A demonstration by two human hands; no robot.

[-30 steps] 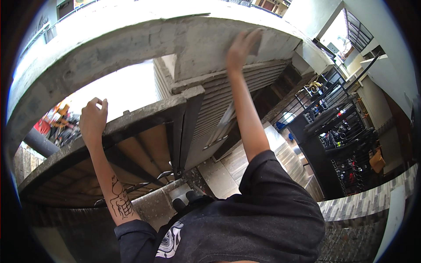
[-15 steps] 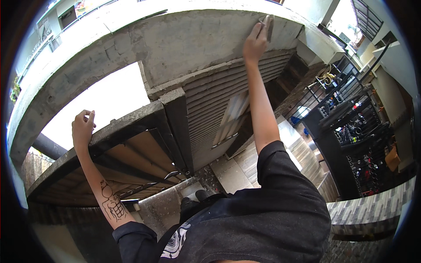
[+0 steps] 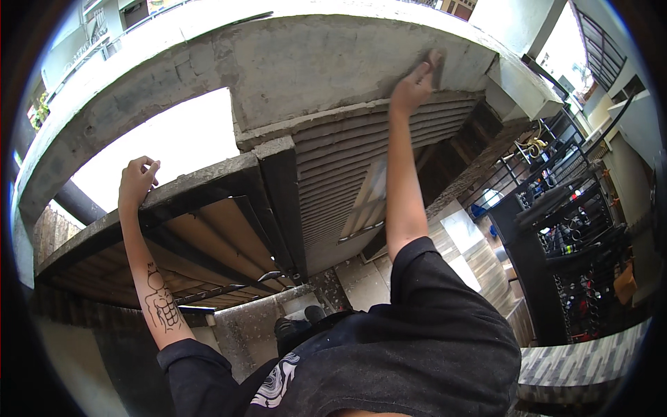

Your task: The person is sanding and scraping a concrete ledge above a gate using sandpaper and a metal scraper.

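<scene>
Overhead, my right hand (image 3: 415, 85) was stretched up to the grey concrete beam (image 3: 326, 62), fingers closed around a small flat block (image 3: 436, 61), probably a sanding block or float, pressed flat against the plaster face. It looked light and stiff, best gripped across its back with the palm behind it, and likely to slip if the wall was dusty. My left hand (image 3: 137, 182) was curled shut over the edge of the dark canopy frame (image 3: 208, 184), holding me steady. Below the beam ran the ribbed shutter (image 3: 340, 174).
</scene>
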